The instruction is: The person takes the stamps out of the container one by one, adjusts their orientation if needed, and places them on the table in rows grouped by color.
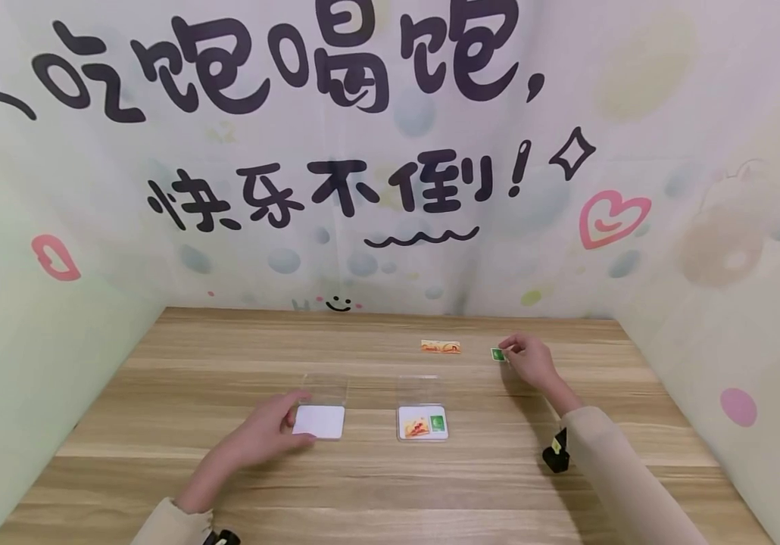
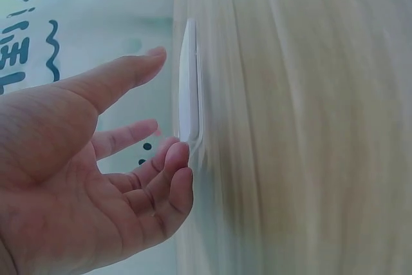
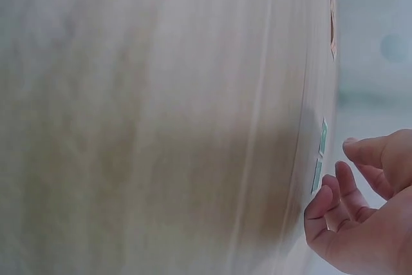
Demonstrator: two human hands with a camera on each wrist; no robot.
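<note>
My left hand spreads its thumb and fingers around the left side of a small clear case with a white insert; its transparent lid lies opened toward the back. In the left wrist view the white case shows edge-on, right by the fingertips. At the back right, my right hand reaches over a small green stamp-like piece. The right wrist view shows two green pieces, an upper one and a lower one, lying on the table beside the parted thumb and fingers.
A second clear case stands right of the first, lid opened back, holding an orange picture piece and a green piece. Behind it lies an orange strip. The wooden table meets a printed wall cloth at the back.
</note>
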